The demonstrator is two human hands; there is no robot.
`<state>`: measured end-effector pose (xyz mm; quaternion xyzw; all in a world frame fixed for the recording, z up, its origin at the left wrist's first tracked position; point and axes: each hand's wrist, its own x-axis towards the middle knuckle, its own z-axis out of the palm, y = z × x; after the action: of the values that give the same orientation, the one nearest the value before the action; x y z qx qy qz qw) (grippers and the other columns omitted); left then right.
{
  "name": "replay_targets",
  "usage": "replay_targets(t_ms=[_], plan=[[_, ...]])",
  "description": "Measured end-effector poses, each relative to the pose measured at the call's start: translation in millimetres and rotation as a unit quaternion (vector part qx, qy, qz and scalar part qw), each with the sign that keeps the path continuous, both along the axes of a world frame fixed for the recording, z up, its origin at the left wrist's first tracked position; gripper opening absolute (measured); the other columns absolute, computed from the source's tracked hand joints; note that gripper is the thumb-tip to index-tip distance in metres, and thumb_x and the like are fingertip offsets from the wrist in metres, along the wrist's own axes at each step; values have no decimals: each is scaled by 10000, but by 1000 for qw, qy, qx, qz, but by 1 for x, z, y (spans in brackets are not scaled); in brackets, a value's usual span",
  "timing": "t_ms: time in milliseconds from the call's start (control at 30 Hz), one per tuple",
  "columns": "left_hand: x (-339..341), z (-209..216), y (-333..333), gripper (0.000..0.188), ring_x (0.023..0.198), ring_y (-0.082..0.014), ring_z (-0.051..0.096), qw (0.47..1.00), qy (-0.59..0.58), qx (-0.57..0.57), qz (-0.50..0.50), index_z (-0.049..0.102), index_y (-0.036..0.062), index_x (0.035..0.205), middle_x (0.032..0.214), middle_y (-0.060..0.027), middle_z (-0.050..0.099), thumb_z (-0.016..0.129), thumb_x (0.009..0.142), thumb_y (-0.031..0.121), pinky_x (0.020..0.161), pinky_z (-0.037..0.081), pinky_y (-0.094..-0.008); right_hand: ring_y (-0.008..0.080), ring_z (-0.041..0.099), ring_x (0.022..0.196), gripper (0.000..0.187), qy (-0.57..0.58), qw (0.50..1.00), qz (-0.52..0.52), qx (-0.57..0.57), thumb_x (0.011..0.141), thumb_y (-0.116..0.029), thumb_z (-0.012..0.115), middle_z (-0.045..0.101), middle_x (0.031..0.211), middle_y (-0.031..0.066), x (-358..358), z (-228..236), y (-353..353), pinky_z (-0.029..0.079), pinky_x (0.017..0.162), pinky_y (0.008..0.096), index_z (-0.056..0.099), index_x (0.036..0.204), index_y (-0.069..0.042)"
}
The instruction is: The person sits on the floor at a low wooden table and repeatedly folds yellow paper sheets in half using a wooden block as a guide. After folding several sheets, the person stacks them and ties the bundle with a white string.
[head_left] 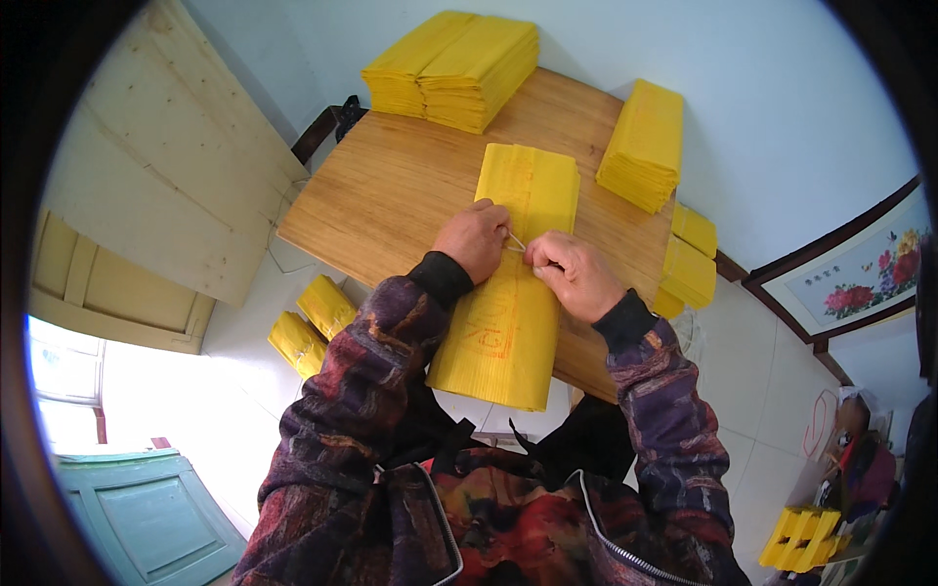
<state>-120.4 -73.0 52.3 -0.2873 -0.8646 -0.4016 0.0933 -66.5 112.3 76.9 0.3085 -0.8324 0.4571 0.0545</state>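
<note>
A long folded bundle of yellow paper sheets [523, 322] lies on the wooden table [391, 195], its near end sticking out past the edge towards me. Red marks run along its top. Across its middle, a thin white string [516, 241] shows in the gap between my hands. My left hand [474, 239] is closed, pinching one side of the string over the bundle. On the other side, my right hand [576, 276] is also closed, with thumb and forefinger pressed together on the string. Both hands rest against the yellow paper; the string's underside path is hidden.
Stacks of yellow paper stand at the table's back [454, 68] and right rear [643, 146]. More yellow bundles sit on the floor at the left [313, 322] and beyond the table's right edge [692, 264]. A framed flower picture [850, 269] leans by the right wall.
</note>
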Motion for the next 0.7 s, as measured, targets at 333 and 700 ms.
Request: replay_targets(t_ms=[333,700], plan=[[-3,-1,-2,23,739,-312,542,998,-32,39,-23,537,-4,771,765,-149,540,541,752,9,653,447,-346,382,534,782,83,-48,993,-91,63,798,-78,526,562,787,173,3,2,-6,424,649,442,467,793,-20],[-7,12,-4,75,772,-338,560,995,-61,-4,-76,576,40,765,797,-140,579,531,768,100,679,455,-395,390,550,710,102,-46,970,-154,180,784,-52,554,564,783,209,-11,8,-20,437,607,408,475,819,4]])
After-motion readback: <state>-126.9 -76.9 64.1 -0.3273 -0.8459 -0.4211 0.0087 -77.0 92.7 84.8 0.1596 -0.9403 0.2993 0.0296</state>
